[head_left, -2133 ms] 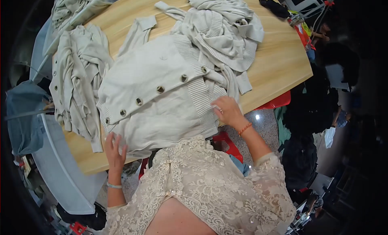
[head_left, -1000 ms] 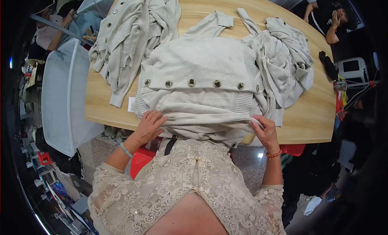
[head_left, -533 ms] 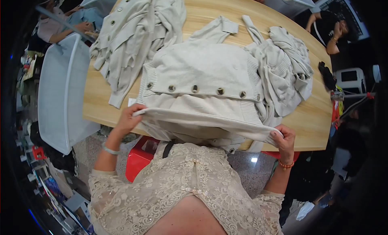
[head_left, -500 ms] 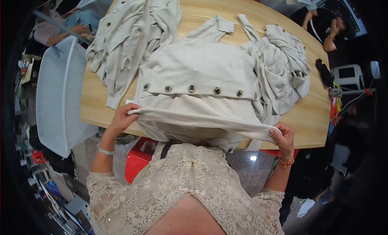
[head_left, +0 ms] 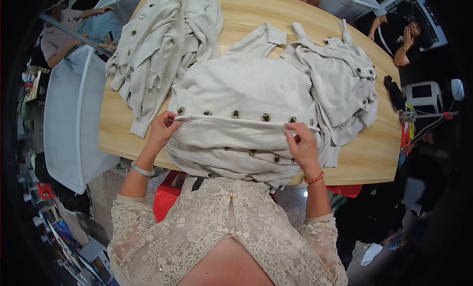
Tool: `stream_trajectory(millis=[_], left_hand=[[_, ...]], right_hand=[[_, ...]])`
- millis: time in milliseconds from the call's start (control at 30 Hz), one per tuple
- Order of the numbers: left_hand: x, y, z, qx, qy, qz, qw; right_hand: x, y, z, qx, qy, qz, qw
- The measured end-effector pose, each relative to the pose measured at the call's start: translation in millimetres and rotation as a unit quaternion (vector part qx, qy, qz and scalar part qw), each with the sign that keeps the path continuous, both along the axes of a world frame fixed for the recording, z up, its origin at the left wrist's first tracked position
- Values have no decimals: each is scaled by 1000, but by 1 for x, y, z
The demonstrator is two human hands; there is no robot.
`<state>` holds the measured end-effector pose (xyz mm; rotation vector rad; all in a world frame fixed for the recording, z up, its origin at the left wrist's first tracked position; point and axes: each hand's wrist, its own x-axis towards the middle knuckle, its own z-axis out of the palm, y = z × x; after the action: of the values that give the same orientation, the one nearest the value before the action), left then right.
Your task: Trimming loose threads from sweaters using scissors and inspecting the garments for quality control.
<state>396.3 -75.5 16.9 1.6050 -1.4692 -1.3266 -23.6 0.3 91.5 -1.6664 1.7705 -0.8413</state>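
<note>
head view, looking down on a cream knit cardigan (head_left: 246, 104) spread flat across the near half of a pale wooden tabletop (head_left: 364, 153), its lower part hanging over the near edge toward the person. the left hand (head_left: 162, 131) pinches the left end of a folded edge, fingers closed on the knit beside the row of dark buttons (head_left: 236, 114); the right hand (head_left: 303, 145) grips the right end of the same edge, fingers clamped on the fabric. holding the fold at both ends keeps the line straight and taut along the button row, so that the layers lie even. a second row of buttons shows on the layer beneath, nearer the person. a heap of similar cream cardigans (head_left: 162, 49) lies at the far left of the tabletop, touching the spread garment, and another crumpled pile (head_left: 340, 89) lies at its right, partly overlapping its sleeve. a white plastic bin (head_left: 69, 118) stands beside the tabletop on the left. the person wears a lace top, a bangle on the left wrist and a bead bracelet on the right.
</note>
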Motion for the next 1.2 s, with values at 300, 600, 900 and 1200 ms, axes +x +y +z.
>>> stream_trajectory(millis=[300,600,900,1200], left_hand=[[10,3,0,31,126,-69,989],[15,2,7,-39,92,-88,991],[6,-48,9,-71,-9,-164,984],[5,-58,4,194,89,-143,966]], right_hand=[[205,-47,-37,-44,-199,139,969],[234,-62,-60,140,-192,121,964],[241,-56,-76,56,-91,158,982],[252,-55,-62,31,-27,134,990]])
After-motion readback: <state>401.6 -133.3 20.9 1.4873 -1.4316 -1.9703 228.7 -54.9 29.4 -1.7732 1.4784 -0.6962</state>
